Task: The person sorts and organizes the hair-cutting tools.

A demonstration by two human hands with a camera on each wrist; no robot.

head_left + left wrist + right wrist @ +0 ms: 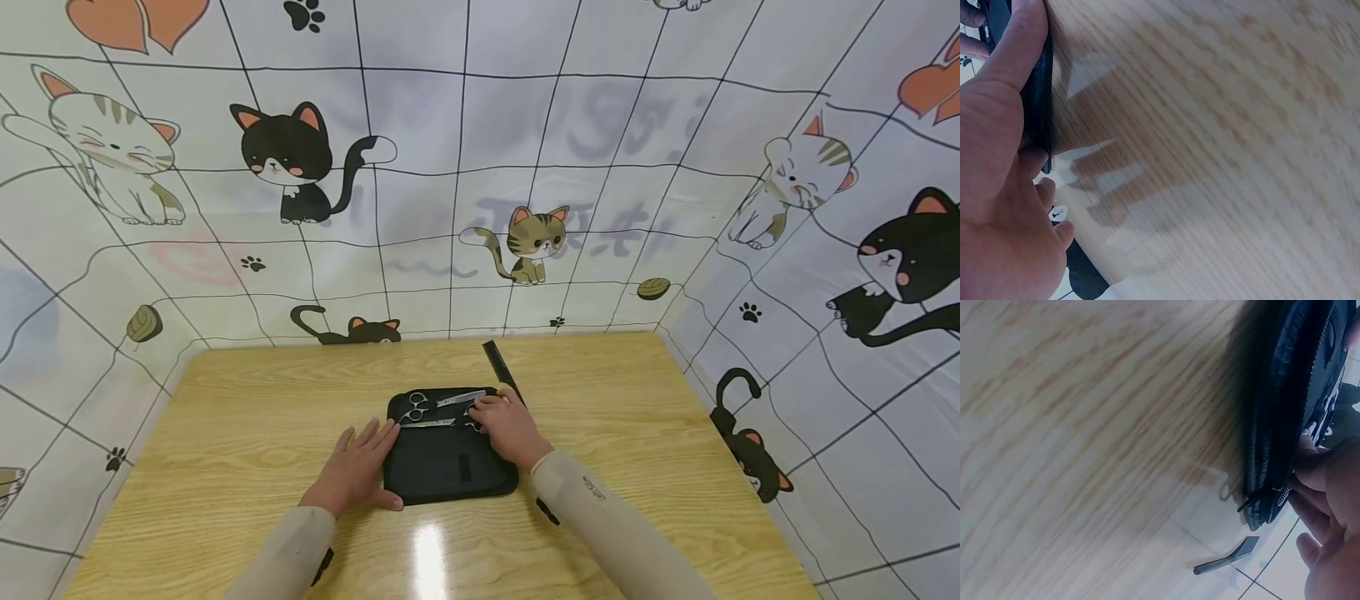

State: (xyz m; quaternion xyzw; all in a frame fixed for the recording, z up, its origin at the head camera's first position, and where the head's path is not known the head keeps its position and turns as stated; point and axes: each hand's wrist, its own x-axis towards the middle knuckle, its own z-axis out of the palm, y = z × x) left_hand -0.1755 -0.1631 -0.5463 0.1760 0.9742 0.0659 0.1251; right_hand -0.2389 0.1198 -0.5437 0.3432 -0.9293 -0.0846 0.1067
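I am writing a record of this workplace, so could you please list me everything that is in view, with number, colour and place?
case: 1, black, on the table, under both hands
scissors: at least 2 pairs, silver blades, in the far part of the case
comb: 1, black, on the table, beyond the case's far right corner
table: 1, light wood, under the case
backdrop: white with dark lines, behind the table and at both sides
prints: many cats, paws and hearts, mixed colours, on the backdrop
sleeves: 2, beige, one on each arm
left hand: 1, at the case's left edge
right hand: 1, on the case's right side, fingers by the scissors
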